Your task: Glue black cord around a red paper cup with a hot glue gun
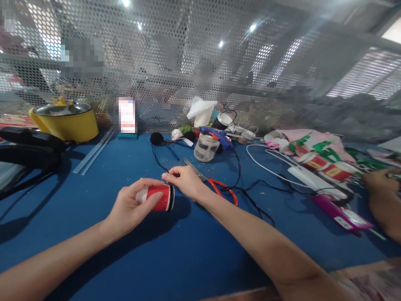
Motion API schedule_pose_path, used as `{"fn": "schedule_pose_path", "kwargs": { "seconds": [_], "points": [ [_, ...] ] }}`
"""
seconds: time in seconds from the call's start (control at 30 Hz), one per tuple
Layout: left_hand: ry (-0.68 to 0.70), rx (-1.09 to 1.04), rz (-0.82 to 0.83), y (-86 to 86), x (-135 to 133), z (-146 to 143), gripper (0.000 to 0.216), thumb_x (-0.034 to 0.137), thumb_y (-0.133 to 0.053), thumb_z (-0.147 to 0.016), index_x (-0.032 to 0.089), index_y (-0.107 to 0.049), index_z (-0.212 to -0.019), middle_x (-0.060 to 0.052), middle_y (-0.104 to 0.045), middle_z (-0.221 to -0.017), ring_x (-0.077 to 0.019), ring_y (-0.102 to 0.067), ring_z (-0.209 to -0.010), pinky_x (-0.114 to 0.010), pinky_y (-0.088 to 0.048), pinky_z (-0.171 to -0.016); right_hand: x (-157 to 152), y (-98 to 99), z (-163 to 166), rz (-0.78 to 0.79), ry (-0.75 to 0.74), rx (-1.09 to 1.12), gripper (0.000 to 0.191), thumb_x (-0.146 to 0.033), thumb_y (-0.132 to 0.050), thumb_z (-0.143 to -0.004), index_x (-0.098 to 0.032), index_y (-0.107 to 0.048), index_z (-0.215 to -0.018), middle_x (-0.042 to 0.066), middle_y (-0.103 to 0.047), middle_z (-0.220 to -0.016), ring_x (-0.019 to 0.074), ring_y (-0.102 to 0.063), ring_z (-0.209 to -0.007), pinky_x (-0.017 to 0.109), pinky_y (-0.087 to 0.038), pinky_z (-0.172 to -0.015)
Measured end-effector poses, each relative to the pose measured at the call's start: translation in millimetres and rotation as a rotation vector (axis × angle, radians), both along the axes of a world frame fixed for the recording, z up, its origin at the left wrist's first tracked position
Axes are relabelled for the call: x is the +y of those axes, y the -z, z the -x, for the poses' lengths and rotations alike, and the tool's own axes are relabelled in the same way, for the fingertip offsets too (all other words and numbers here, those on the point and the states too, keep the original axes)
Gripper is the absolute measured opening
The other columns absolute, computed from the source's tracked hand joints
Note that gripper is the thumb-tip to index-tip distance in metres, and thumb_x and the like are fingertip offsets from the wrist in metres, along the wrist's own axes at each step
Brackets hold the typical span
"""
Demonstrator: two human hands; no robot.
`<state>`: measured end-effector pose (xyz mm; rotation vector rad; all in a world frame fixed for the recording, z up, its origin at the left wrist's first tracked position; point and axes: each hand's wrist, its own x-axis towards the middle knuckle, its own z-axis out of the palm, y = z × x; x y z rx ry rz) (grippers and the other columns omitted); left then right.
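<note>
My left hand [131, 205] is wrapped round a red and white paper cup [159, 198], which lies tilted on its side with a black band at its right end. Close to that banded end, my right hand [184, 179] pinches a black yarn [155, 156]. The yarn runs back to a black yarn ball [156, 138] behind the hands. Scissors with red handles [232, 194] lie beside my right wrist, partly hidden by it. A blue glue gun [217, 136] rests on a clear plastic jar [206, 148] farther back.
A yellow pot [67, 121] and clear glue sticks [94, 152] stand and lie at the left. A lit phone [127, 115] is propped by the mesh screen. Cables, a white power strip [316, 182], a purple pack [341, 213] and another person's hand [380, 184] are at the right.
</note>
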<state>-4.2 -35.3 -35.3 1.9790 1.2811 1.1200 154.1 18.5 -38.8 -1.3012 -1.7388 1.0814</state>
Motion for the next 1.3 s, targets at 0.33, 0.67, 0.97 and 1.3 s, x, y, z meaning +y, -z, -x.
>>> {"fn": "schedule_pose_path", "kwargs": {
  "seconds": [0.33, 0.67, 0.97, 1.3],
  "points": [
    [-0.028, -0.263, 0.165, 0.3, 4, -2, 0.022, 0.034, -0.061, -0.068, 0.018, -0.063, -0.083, -0.003, -0.068, -0.077, -0.0132, -0.06, -0.058, -0.019, -0.046, -0.049, 2, 5.5, 3, 0.099, -0.015, 0.019, 0.021, -0.03, -0.056, -0.069, -0.016, -0.053, -0.054, -0.006, -0.042, -0.045, 0.0066, -0.031, -0.041, 0.022, -0.024, -0.042],
    [-0.04, -0.494, 0.371, 4.7, 8, -2, 0.031, 0.037, -0.065, -0.065, 0.016, -0.062, -0.086, -0.002, -0.065, -0.064, -0.011, -0.057, -0.05, -0.02, -0.045, -0.046, 2, 12.7, 6, 0.164, -0.013, 0.038, 0.023, -0.031, -0.054, -0.071, -0.016, -0.053, -0.053, -0.006, -0.041, -0.042, 0.006, -0.029, -0.037, 0.022, -0.022, -0.04],
    [-0.062, -0.632, 0.466, -0.9, 9, -2, 0.031, 0.036, -0.068, -0.062, 0.016, -0.061, -0.083, 0.001, -0.064, -0.057, -0.0092, -0.055, -0.044, -0.019, -0.044, -0.043, 0, 6.1, 13, 0.177, 0.003, 0.07, 0.026, -0.032, -0.059, -0.066, -0.016, -0.049, -0.047, -0.007, -0.037, -0.04, 0.006, -0.028, -0.04, 0.022, -0.021, -0.041],
    [-0.118, -0.323, 0.096, -8.5, 9, 6, 0.021, 0.034, -0.058, -0.072, 0.018, -0.06, -0.086, -0.002, -0.066, -0.075, -0.0115, -0.056, -0.058, -0.02, -0.045, -0.051, 4, -10.9, -4, 0.097, 0.085, 0.144, 0.028, -0.04, -0.04, -0.082, -0.016, -0.051, -0.072, 0.002, -0.054, -0.067, 0.0102, -0.05, -0.059, 0.023, -0.037, -0.053]
  ]
}}
